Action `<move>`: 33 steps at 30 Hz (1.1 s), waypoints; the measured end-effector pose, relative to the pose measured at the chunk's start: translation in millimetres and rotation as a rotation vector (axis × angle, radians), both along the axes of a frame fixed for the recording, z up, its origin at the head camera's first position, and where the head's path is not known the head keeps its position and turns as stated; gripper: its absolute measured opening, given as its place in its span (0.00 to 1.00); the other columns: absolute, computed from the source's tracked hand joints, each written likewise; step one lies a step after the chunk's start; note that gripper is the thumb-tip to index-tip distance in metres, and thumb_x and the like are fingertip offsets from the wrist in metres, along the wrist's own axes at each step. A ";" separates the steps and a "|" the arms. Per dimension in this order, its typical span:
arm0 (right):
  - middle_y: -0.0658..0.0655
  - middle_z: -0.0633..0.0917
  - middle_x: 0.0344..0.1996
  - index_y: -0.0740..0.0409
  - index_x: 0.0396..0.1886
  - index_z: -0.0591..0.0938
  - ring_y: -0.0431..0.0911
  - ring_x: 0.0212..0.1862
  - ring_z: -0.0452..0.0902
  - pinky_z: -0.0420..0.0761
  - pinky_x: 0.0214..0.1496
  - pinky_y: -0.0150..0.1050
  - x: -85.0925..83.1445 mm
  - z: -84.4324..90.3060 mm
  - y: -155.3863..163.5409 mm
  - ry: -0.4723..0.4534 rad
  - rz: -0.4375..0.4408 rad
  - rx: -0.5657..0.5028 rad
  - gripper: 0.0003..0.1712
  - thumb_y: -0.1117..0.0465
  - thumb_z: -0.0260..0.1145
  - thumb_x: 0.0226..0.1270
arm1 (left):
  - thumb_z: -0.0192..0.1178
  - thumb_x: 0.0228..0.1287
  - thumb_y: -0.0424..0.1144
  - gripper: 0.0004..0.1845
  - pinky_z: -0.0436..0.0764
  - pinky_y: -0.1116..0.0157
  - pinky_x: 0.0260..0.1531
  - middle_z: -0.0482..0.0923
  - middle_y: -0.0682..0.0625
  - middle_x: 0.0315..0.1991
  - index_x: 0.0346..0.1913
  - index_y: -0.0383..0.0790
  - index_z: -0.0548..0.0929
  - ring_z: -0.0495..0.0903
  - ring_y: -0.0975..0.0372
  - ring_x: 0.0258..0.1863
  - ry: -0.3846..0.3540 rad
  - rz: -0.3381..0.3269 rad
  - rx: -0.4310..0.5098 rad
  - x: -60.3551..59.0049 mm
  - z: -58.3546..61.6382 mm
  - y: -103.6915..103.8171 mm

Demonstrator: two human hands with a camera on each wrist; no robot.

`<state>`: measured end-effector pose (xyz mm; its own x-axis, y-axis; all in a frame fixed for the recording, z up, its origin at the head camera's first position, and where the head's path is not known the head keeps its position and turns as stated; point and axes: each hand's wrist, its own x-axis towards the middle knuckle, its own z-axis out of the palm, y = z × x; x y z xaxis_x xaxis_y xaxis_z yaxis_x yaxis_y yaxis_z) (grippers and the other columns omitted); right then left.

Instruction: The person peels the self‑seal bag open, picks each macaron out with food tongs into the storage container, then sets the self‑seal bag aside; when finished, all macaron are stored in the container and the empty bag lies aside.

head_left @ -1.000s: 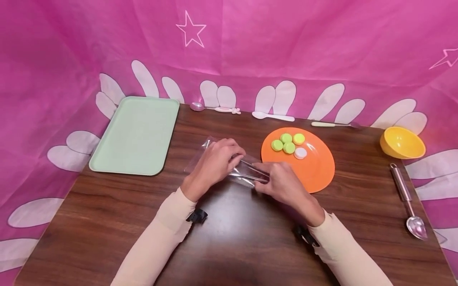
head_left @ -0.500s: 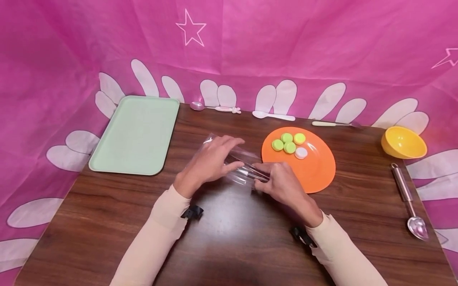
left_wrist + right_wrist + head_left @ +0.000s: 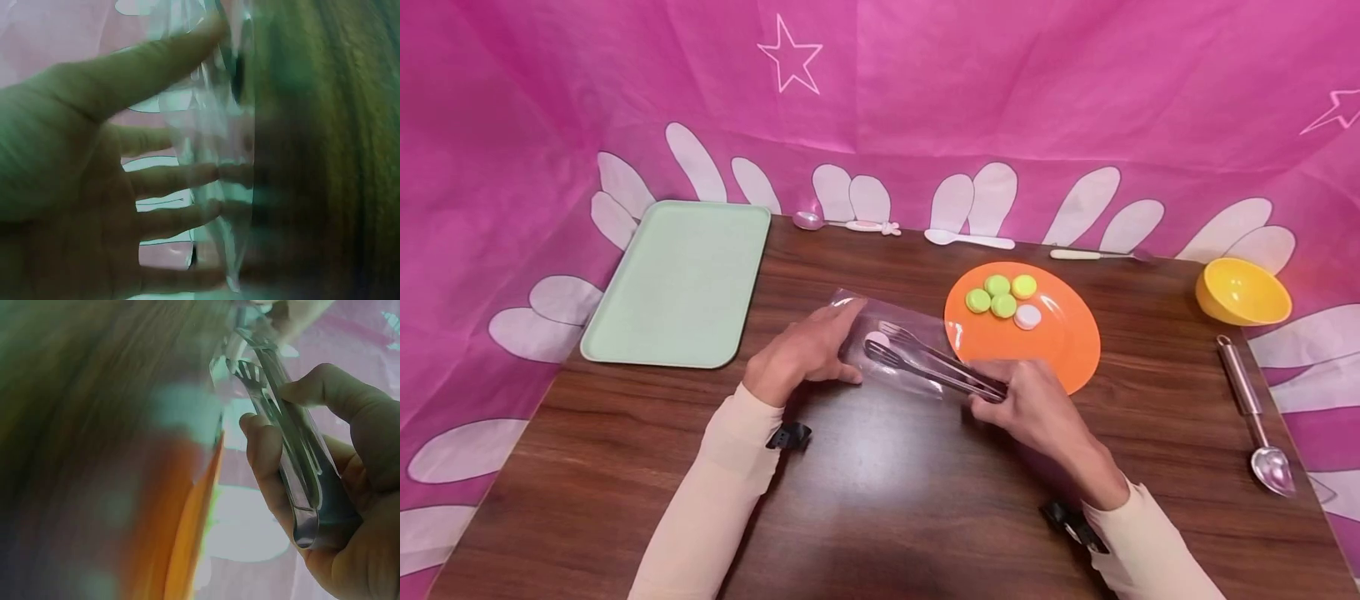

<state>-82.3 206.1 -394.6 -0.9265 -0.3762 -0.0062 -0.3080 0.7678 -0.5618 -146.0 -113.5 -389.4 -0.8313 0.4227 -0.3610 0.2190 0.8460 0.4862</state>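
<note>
My right hand (image 3: 1037, 408) grips metal tongs (image 3: 955, 383) near their bend, with fork-shaped ends pointing left. Those ends lie at a clear plastic bag (image 3: 898, 383) low over the table, where a small pale pink disc (image 3: 877, 340) shows by the tips. At the bag's left end is my left hand (image 3: 805, 354), thumb and fingers spread apart. In the left wrist view its fingers are straight, right at the film. The right wrist view shows thumb and fingers closed round the tongs (image 3: 294, 437). Right behind them is an orange plate (image 3: 1060, 358) bearing green discs (image 3: 1003, 306), a yellow disc (image 3: 1024, 287) and a white disc (image 3: 1027, 317).
A pale green tray (image 3: 677, 287) lies at the back left. Along the back edge are a pink-handled spoon (image 3: 865, 226), a white spoon (image 3: 970, 240) and a cream-handled utensil (image 3: 1075, 254). On the right are a yellow bowl (image 3: 1240, 304) and an ice cream scoop (image 3: 1243, 387).
My left hand has spread its fingers and drawn back left, uncovering the bag, the fork ends and the pink disc. My right hand has moved right with the tongs.
</note>
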 end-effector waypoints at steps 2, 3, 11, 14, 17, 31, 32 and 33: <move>0.45 0.86 0.28 0.48 0.48 0.93 0.38 0.28 0.70 0.68 0.27 0.31 7.1 2.5 9.5 0.030 -0.001 0.002 0.17 0.65 0.79 0.57 | 0.80 0.62 0.45 0.58 0.62 0.33 0.80 0.56 0.42 0.87 0.87 0.46 0.53 0.55 0.47 0.87 -0.002 0.027 -0.043 0.9 -0.2 -1.4; 0.44 0.86 0.28 0.47 0.46 0.93 0.37 0.28 0.70 0.69 0.27 0.31 10.9 3.7 15.1 0.049 -0.005 0.002 0.17 0.65 0.80 0.56 | 0.80 0.62 0.44 0.57 0.62 0.31 0.79 0.55 0.43 0.87 0.86 0.48 0.54 0.54 0.47 0.87 0.000 0.037 -0.057 1.1 -0.4 -2.2; 0.56 0.92 0.28 0.59 0.51 0.93 0.31 0.26 0.67 0.66 0.26 0.25 38.3 10.0 82.0 0.174 -0.195 0.043 0.26 0.65 0.85 0.46 | 0.79 0.63 0.41 0.51 0.65 0.25 0.73 0.58 0.43 0.86 0.84 0.51 0.61 0.56 0.47 0.87 0.049 0.040 -0.066 -1.5 -1.0 -6.2; 0.63 0.93 0.30 0.58 0.51 0.93 0.32 0.27 0.69 0.65 0.27 0.25 42.5 9.1 101.2 0.175 -0.276 0.075 0.27 0.63 0.85 0.46 | 0.78 0.64 0.42 0.50 0.63 0.24 0.74 0.57 0.43 0.86 0.84 0.51 0.61 0.55 0.47 0.87 0.031 0.042 -0.078 -1.4 -0.6 -5.9; 0.65 0.93 0.32 0.57 0.51 0.93 0.35 0.28 0.72 0.66 0.29 0.25 43.8 5.1 110.1 0.177 -0.316 0.095 0.27 0.62 0.86 0.46 | 0.77 0.64 0.42 0.49 0.62 0.24 0.74 0.56 0.43 0.87 0.84 0.51 0.62 0.54 0.46 0.88 0.017 0.044 -0.089 -1.1 -1.5 -4.6; 0.75 0.89 0.39 0.62 0.62 0.86 0.61 0.32 0.81 0.70 0.30 0.40 47.8 -2.2 130.6 0.148 -0.510 0.116 0.32 0.57 0.82 0.57 | 0.77 0.65 0.43 0.46 0.63 0.25 0.74 0.55 0.43 0.87 0.82 0.48 0.65 0.54 0.45 0.87 0.027 0.033 -0.102 0.7 -2.4 -4.7; 0.76 0.89 0.40 0.64 0.63 0.84 0.64 0.34 0.81 0.71 0.31 0.44 47.3 -2.5 135.4 0.143 -0.543 0.126 0.32 0.57 0.80 0.60 | 0.77 0.65 0.43 0.46 0.62 0.25 0.75 0.55 0.43 0.87 0.82 0.49 0.65 0.54 0.45 0.87 0.025 0.034 -0.103 0.4 -2.3 -4.6; 0.77 0.87 0.40 0.67 0.63 0.82 0.68 0.35 0.81 0.72 0.32 0.49 46.6 -3.3 140.2 0.132 -0.569 0.137 0.32 0.57 0.77 0.62 | 0.77 0.65 0.43 0.46 0.62 0.25 0.75 0.55 0.43 0.87 0.82 0.49 0.65 0.53 0.45 0.88 0.024 0.035 -0.107 0.2 -2.3 -4.5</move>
